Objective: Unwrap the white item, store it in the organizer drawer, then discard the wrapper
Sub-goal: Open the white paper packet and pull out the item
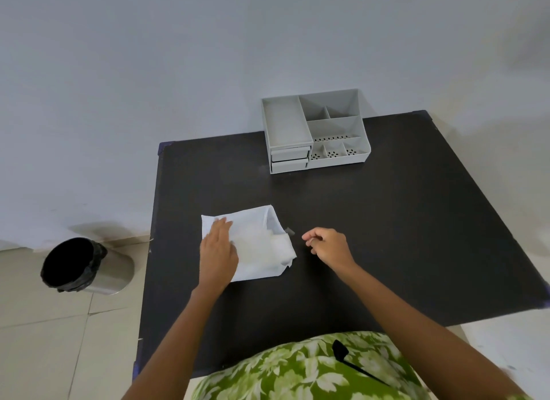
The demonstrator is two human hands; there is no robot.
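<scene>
- The packet (pixel 259 245), a white item in a pale wrapper, lies flat on the black table (pixel 387 221), in front of the person and a little to their left
- The left hand (pixel 218 250) rests on the packet's left part, palm down, fingers spread flat and pressing, not closed round anything
- The right hand (pixel 329 246) hovers just beside the packet's right edge, apart from it, fingers loosely curled toward the thumb; I cannot tell whether it pinches anything
- What the coming move turns on: the wrapper's loose, rumpled end faces the right hand, so the packet lies to the left of that grip, and the right hand is the nearer one to peel while the left pins
- The packet's long axis seems to run roughly left to right, slightly skewed, but the shape is near square, so I judge this loosely
- A small grey scrap (pixel 289 230) lies on the table between packet and right hand; what it is, I cannot tell
- The organizer (pixel 315 131) stands at the table's far edge, well apart from both hands, its two drawers (pixel 289 160) closed on the front left
- The bin (pixel 76 264) with a black liner stands on the floor to the left, nearer the left hand
- No brand, label or readable writing shows on anything
</scene>
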